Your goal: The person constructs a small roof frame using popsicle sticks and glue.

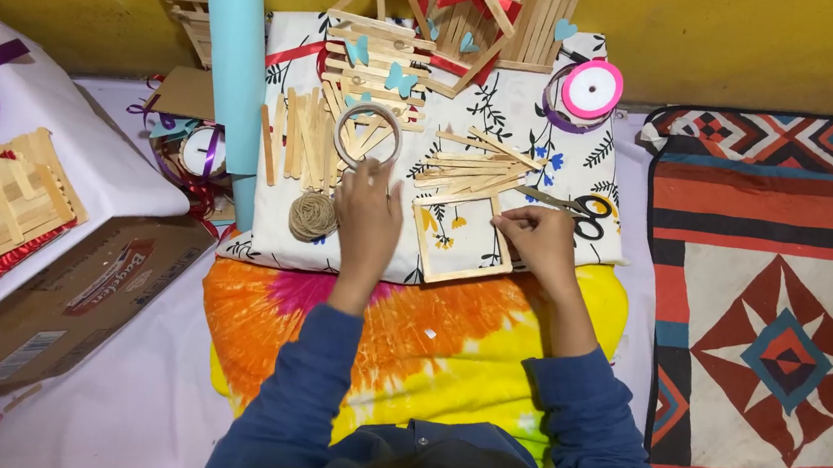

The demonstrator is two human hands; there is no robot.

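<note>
**Two hands, one stick frame**

Left hand (369, 205) lifts the tape ring (368, 136), fingers closed on its rim, above loose craft sticks (304, 139). Right hand (537, 240) pinches the square stick frame (461, 240) (steadying its edge, likely) on the floral cloth (583, 168).

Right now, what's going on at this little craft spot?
A person in blue sleeves sits over a floral cloth strewn with flat wooden sticks. The left hand reaches toward a tape ring, beside a ball of twine. The right hand touches the edge of a square stick frame. Scissors lie just behind it.
</note>
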